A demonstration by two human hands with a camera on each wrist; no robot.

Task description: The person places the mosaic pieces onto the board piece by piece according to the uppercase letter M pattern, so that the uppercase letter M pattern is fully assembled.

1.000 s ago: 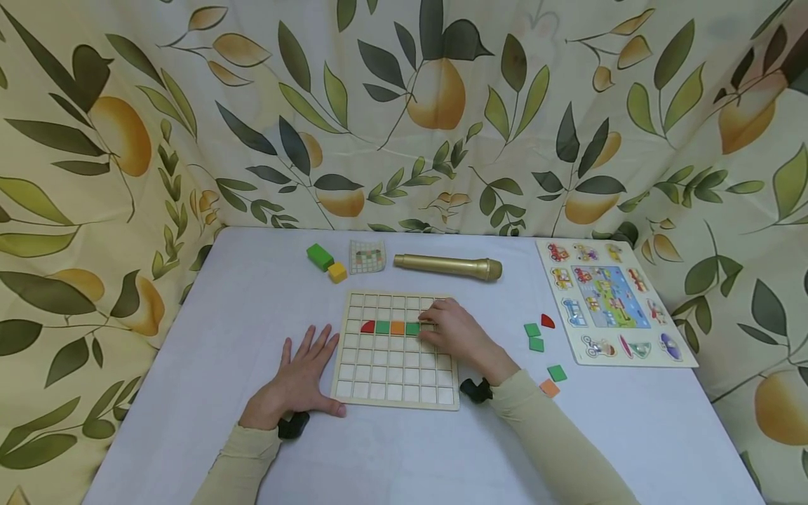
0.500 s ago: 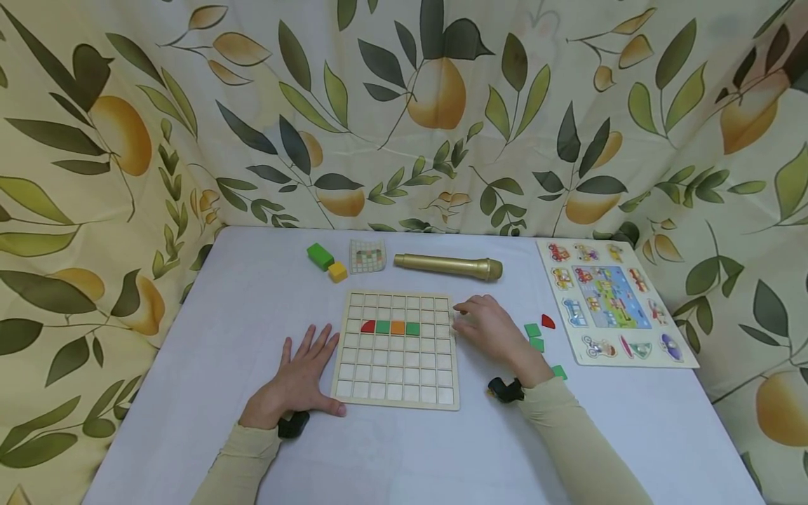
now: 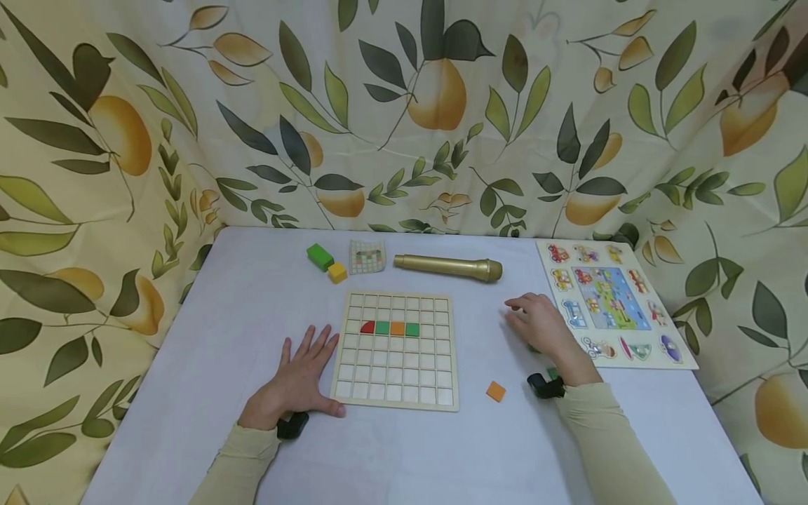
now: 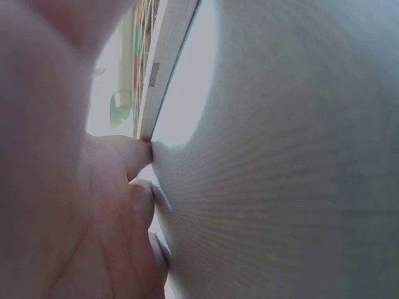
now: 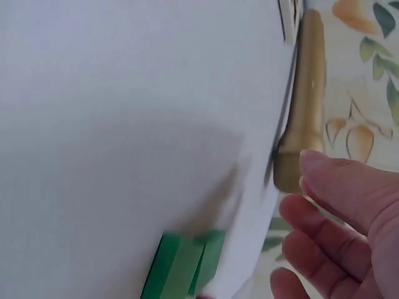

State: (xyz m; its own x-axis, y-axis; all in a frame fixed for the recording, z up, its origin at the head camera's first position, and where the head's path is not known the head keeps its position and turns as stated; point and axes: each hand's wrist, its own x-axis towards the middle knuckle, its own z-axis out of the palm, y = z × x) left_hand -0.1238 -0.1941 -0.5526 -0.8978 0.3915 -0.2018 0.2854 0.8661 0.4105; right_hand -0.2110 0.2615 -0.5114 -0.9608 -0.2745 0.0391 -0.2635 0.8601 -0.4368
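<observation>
My left hand [image 3: 301,382] lies with spread fingers beside the wooden grid board [image 3: 396,405], its fingertips and thumb at the board's left edge. One row of the board holds a red quarter-round tile [image 3: 368,327], a green tile [image 3: 382,327], an orange tile [image 3: 397,327] and another green tile [image 3: 412,329]. Over the right of the table hovers my right hand [image 3: 543,326], its fingers loosely bent and holding nothing. Green tiles [image 5: 184,265] lie below it in the right wrist view; the head view mostly hides them. A loose orange tile [image 3: 495,391] rests left of the right wrist.
A picture puzzle board [image 3: 637,351] lies at the right, partly behind the right hand. Toward the back are a gold microphone-shaped object [image 3: 448,266], a small patterned card [image 3: 367,257], a green block [image 3: 320,257] and a yellow cube [image 3: 337,272]. Patterned cloth hangs behind.
My right hand has moved right, from the board to above the loose tiles. The loose orange tile now lies farther left. My left hand has stayed put.
</observation>
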